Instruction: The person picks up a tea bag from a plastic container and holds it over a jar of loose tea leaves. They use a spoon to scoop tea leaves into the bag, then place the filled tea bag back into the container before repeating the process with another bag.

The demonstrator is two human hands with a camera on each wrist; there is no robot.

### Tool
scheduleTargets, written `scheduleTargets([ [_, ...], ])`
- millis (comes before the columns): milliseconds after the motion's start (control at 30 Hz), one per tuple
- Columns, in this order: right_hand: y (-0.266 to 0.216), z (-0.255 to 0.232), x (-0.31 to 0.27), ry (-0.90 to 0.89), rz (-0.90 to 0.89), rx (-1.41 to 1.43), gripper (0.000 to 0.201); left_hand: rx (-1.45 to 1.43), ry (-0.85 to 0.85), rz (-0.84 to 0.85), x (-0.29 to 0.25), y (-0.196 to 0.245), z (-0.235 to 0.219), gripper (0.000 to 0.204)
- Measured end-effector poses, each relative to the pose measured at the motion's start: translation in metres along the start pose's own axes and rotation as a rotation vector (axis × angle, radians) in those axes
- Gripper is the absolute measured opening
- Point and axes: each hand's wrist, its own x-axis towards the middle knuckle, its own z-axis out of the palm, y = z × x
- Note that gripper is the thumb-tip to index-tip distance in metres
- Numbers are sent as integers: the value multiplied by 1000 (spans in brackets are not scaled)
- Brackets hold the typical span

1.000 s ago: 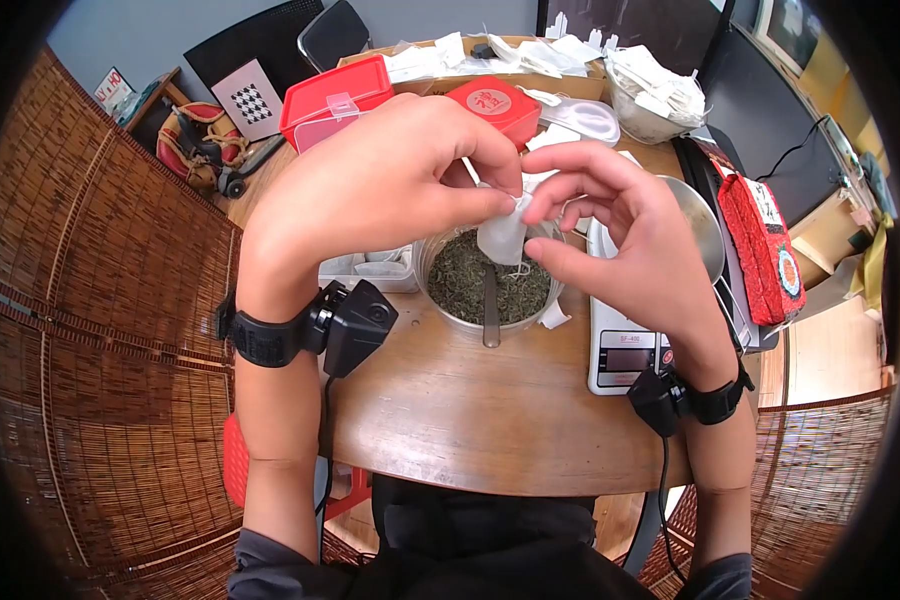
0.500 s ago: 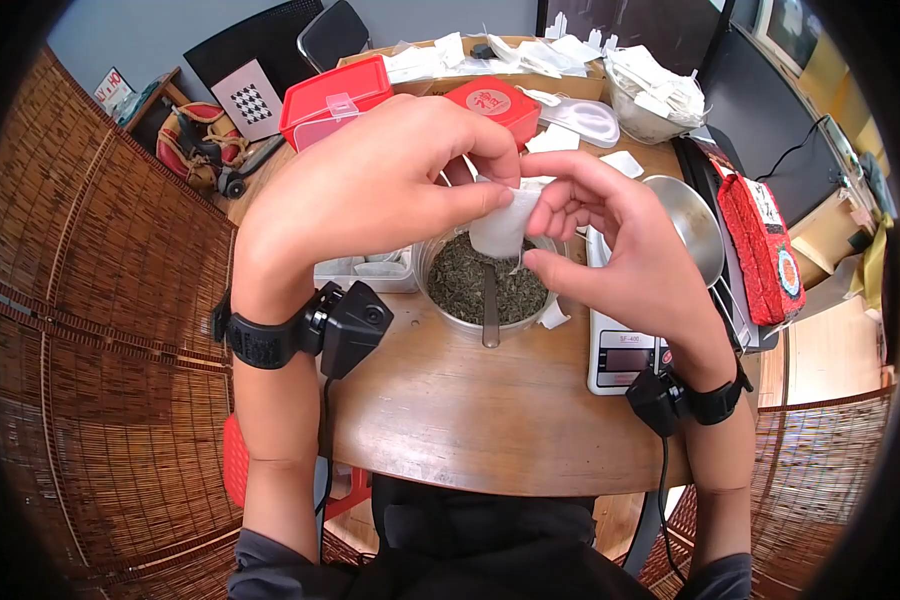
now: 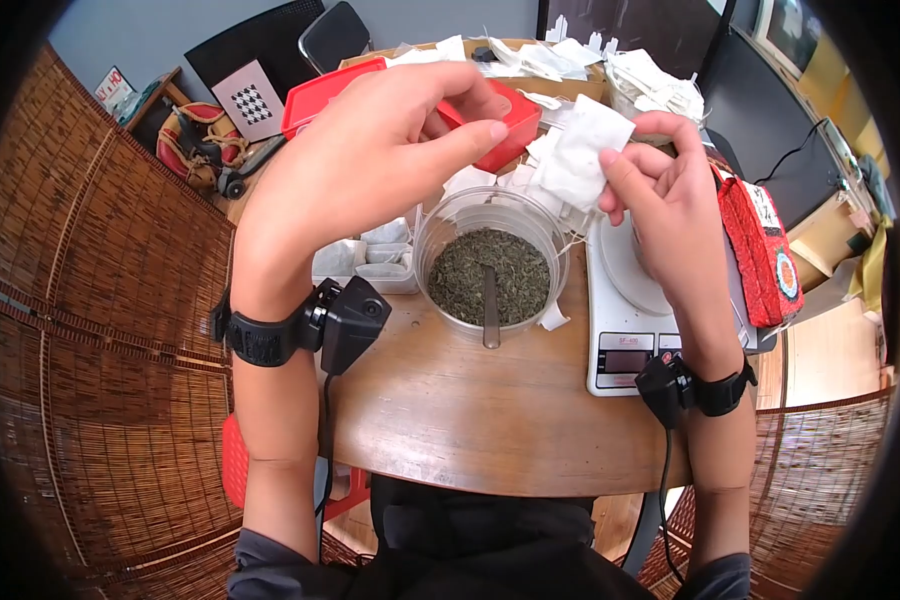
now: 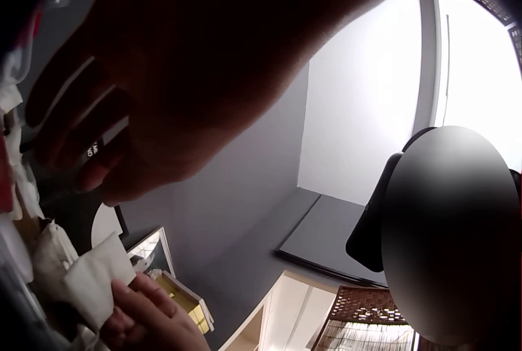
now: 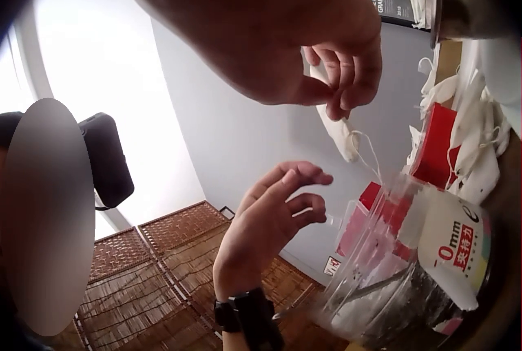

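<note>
A flat white pouch [image 3: 582,155] is pinched between thumb and fingers of my right hand [image 3: 665,200], raised above the back right of the tub. A thin string hangs from the pouch [image 5: 333,127] in the right wrist view. My left hand [image 3: 390,150] hovers over the tub's back left, fingers loosely bent and holding nothing. Below stands a clear round tub [image 3: 420,262] of dark dried leaves [image 3: 470,275], with a metal spoon [image 3: 490,310] in it.
White digital scale [image 3: 625,345] right of the tub; box of filled pouches [image 3: 385,255] left. Red box [image 3: 515,125], loose white pouches [image 3: 540,60] and a heaped bowl [image 3: 660,85] behind. Red package [image 3: 760,245] at the far right.
My left hand has let go of the pouch and moved slightly up and left. My right hand has carried the pouch up and right, away from above the leaves.
</note>
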Motion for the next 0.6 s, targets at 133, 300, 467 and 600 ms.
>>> scheduleTargets([
  [133, 4, -10, 7, 2, 6, -17, 31, 162, -66, -149, -6, -10, -9, 21],
  [300, 11, -7, 9, 28, 179, 17, 34, 292, -251, -377, -15, -19, -20, 23],
  [467, 6, 4, 2, 107, 225, 34, 52, 415, -349, -522, -16, -35, -19, 21],
  [600, 4, 5, 0, 70, 115, -103, 57, 480, -428, -526, -13, -41, -18, 19],
])
